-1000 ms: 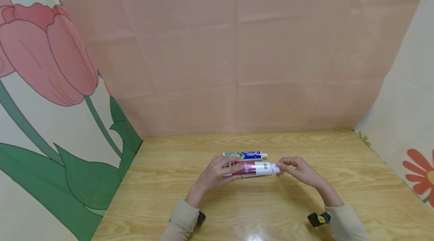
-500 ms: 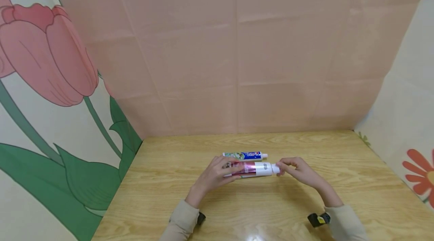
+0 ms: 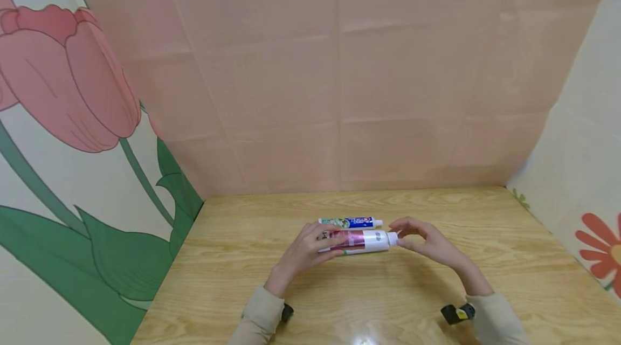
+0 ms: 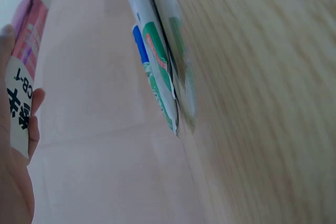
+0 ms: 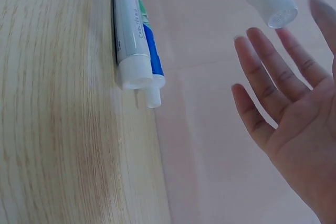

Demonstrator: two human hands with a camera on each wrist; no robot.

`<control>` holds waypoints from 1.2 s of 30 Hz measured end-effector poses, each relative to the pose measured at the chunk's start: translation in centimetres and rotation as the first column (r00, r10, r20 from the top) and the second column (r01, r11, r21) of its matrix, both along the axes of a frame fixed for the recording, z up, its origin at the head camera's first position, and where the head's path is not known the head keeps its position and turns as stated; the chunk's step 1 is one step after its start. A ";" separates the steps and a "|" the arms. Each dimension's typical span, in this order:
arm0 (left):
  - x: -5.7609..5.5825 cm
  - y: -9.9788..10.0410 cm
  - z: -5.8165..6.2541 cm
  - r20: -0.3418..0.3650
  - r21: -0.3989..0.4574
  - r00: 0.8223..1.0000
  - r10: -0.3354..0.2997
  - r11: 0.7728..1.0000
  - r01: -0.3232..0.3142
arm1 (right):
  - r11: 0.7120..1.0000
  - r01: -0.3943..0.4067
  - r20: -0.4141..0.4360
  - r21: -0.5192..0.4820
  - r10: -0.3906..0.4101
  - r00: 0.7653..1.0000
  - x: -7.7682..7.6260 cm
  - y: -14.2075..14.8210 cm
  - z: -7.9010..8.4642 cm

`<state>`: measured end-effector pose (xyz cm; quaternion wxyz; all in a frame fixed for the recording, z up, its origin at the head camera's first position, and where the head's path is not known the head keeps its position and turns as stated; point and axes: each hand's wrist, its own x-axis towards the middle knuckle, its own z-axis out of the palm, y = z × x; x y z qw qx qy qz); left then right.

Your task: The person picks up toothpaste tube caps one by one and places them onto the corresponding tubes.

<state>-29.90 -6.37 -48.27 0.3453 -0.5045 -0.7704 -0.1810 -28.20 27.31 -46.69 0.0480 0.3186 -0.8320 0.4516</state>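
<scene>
My left hand (image 3: 306, 248) grips a pink-and-white toothpaste tube (image 3: 356, 240) around its printed tail end, holding it level above the table. The tube's white cap (image 3: 393, 239) points right, and in the right wrist view its flat end (image 5: 282, 17) shows. Around that cap my right hand (image 3: 429, 241) has its fingers spread; in the right wrist view the fingers (image 5: 275, 77) are extended and hold nothing. A blue-and-green toothpaste tube (image 3: 359, 222) lies on the table behind. Beside it lies a white-and-green tube (image 4: 149, 27), mostly hidden under the held one in the head view.
The wood-grain table (image 3: 233, 259) runs back to a pink cloth backdrop (image 3: 339, 91). Floral panels stand at the left (image 3: 43, 172) and right (image 3: 582, 145). Each wrist wears a black camera mount, one (image 3: 456, 314) by the right sleeve.
My right hand has let go of the cap and its fingers have spread apart. The left hand and its tube stay nearly where they were.
</scene>
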 end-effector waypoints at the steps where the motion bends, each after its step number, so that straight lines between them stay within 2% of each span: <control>1: 0.0 0.0 0.0 -0.001 0.001 1.000 0.000 1.000 0.000 | 1.000 -0.014 0.015 -0.011 0.014 1.000 0.0 0.0 0.0; 5: -0.1 0.0 -0.1 -0.006 0.003 1.000 0.002 1.000 -0.002 | 0.997 -0.061 0.049 -0.046 0.063 0.997 0.1 0.0 0.0; 9: -0.1 0.1 -0.1 -0.010 0.004 1.000 0.003 1.000 -0.003 | 0.996 -0.077 0.026 -0.050 0.079 0.997 0.1 0.0 0.1; 23: -0.1 0.0 -0.1 -0.009 0.001 1.000 -0.003 1.000 0.003 | 1.000 -0.006 0.034 -0.008 0.006 0.999 0.1 0.0 -0.1; 36: -0.2 0.0 -0.2 -0.023 0.002 1.000 -0.007 1.000 0.007 | 1.000 -0.027 0.066 -0.013 0.027 0.997 0.2 -0.1 0.2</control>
